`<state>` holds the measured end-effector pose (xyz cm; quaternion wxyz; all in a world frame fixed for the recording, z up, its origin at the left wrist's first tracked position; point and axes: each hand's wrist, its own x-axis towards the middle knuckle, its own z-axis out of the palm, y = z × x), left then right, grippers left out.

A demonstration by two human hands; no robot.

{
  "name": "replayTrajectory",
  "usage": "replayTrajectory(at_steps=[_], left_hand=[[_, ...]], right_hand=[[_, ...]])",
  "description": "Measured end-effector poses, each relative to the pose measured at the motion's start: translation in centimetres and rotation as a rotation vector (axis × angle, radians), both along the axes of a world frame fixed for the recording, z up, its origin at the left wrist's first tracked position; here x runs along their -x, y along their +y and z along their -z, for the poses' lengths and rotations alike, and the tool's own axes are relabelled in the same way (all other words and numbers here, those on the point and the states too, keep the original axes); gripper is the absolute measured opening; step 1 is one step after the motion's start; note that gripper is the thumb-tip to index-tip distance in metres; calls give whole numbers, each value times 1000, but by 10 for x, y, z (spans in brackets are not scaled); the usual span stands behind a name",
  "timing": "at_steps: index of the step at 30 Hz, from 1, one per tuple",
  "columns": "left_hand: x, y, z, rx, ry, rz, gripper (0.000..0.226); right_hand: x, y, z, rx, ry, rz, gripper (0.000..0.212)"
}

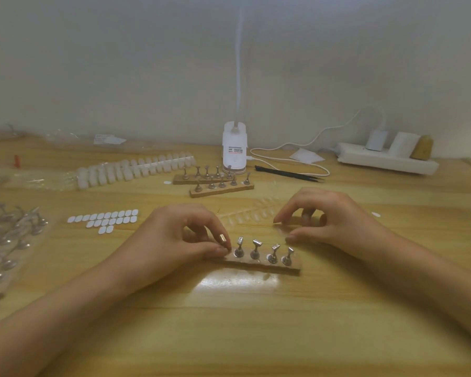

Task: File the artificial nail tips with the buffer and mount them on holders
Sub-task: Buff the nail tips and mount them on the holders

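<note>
A wooden base (261, 264) lies in front of me with several upright metal holders (256, 248) standing on it. My left hand (180, 240) pinches the holder (223, 238) at the base's left end between thumb and index finger. My right hand (329, 219) is curled just behind the base's right end. Its thumb and index fingertips are on the near end of a clear strip of nail tips (245, 213), which runs back to the left. Whether a single tip is between those fingers is hidden. No buffer is visible.
White adhesive pads (104, 220) lie left of my hands. Two more holder bases (215, 182) and a rack of white nail tips (136, 170) lie behind. A lamp base (234, 151), black tweezers (288, 174) and a power strip (386, 159) are at the back. Loose holders (8, 235) lie far left.
</note>
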<state>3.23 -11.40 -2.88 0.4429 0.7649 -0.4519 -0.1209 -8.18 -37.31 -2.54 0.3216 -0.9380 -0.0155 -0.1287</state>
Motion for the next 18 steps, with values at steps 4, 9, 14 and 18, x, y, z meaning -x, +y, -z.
replayTrajectory(at_steps=[4, 9, 14, 18], left_hand=[[5, -1, 0, 0, 5, -20, 9], [15, -4, 1, 17, -40, -15, 13], [16, -4, -1, 21, -299, 66, 5], [14, -1, -3, 93, -108, 74, 7]], right_hand=[[-2, 3, 2, 6, -16, -6, 23], [0, 3, 6, 32, -43, 21, 17], [3, 9, 6, 18, -116, 9, 12], [8, 22, -8, -157, -237, -4, 9]])
